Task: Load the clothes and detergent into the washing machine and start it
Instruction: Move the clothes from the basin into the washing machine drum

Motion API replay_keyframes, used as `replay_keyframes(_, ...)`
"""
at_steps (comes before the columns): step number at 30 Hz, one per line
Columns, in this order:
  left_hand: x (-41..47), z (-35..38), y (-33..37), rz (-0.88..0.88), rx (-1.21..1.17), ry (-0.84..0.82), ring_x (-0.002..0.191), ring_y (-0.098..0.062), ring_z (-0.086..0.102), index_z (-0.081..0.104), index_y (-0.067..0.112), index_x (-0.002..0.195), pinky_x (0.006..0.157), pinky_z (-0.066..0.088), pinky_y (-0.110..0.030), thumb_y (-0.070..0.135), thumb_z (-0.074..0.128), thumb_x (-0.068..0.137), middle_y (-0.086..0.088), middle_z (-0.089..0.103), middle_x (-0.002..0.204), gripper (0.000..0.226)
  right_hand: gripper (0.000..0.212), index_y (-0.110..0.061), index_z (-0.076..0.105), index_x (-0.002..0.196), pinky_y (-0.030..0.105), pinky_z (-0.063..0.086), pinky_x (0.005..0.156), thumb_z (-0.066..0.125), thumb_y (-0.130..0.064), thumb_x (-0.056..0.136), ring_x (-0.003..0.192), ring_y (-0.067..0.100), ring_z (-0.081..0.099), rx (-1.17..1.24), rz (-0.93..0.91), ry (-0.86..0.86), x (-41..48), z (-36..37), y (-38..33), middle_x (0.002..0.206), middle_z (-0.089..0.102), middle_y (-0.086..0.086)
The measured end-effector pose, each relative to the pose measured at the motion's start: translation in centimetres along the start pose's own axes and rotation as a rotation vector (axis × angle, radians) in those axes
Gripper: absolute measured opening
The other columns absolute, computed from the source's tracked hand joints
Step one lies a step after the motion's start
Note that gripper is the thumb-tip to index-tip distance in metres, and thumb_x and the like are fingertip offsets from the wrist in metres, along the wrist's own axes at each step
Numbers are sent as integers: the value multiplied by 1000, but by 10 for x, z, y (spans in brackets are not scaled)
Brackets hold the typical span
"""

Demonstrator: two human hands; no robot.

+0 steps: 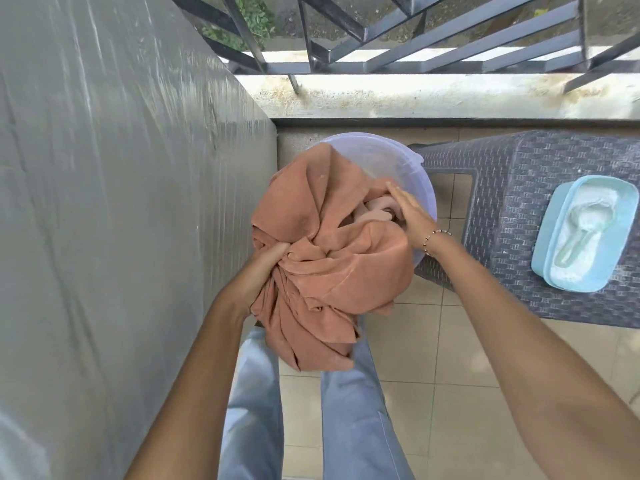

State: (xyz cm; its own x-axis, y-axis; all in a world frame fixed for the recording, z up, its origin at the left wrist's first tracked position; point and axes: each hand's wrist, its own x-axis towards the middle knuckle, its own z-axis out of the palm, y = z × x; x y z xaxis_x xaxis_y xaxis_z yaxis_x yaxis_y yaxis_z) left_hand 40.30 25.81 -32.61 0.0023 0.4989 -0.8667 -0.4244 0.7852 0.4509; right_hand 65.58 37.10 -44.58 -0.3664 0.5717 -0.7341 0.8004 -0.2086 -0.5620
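One pale lilac bucket [420, 174] stands on the tiled floor [450, 393] beside a grey woven bench [519, 188], and one terracotta cloth [332, 268] spills from it, its long axis running from the far rim down over the near edge toward the person's legs. The left hand [263, 271] is clenched on a bunched fold of that cloth; the right hand [410, 214] lies flat, fingers together, on a paler garment [379, 209] inside. On the bench one light blue tub [620, 237] holds white powder and one scoop [346, 220].
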Motion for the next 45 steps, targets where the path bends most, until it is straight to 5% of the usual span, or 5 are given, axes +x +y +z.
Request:
replay_keyframes(4, -7, 0, 5, 3, -161, -75, 69, -7, 71, 80, 16, 70, 65, 56, -16, 43, 92, 16, -3, 76, 77, 62, 58, -33, 15, 149, 48, -4, 119, 41, -26, 99, 148, 20, -6, -97, 62, -6, 2, -2, -15, 161, 0, -5)
replay_keyframes(7, -9, 4, 6, 34, -286, -7, 54, -5, 69, 75, 17, 49, 50, 54, -15, 45, 76, 64, 1, 71, 57, 31, 47, -16, 35, 142, 48, 15, 117, 46, -22, 97, 144, 28, 19, -220, 82, 20, -8, 2, -29, 154, 26, 7)
replay_keyframes(11, 0, 8, 1, 47, -416, 162, 75, -11, 73, 79, 17, 74, 64, 59, -21, 39, 25, 103, -2, 76, 83, 65, 34, -7, 54, 122, 32, 37, 85, 47, -25, 94, 107, 27, 54, 113, 349, 231, -10, 15, -25, 126, 58, 17)
replay_keyframes(23, 32, 35, 1, 54, -403, 273, 126, -31, 54, 50, 7, 137, 108, 41, -49, 47, 54, 88, -20, 55, 136, 64, 28, -8, 65, 102, 26, 55, 83, 43, -24, 95, 87, 14, 70, 1395, 298, 136, -66, 31, -8, 87, 75, 3)
replay_keyframes(45, -132, 106, 115, 534, 220, 242, 101, -12, 69, 73, 19, 102, 93, 54, -37, 23, 69, 70, 2, 75, 103, 32, 58, -11, 53, 132, 29, 52, 88, 61, -43, 85, 116, 24, 58, 1421, -91, 337, -209, -25, -186, 133, 57, 16)
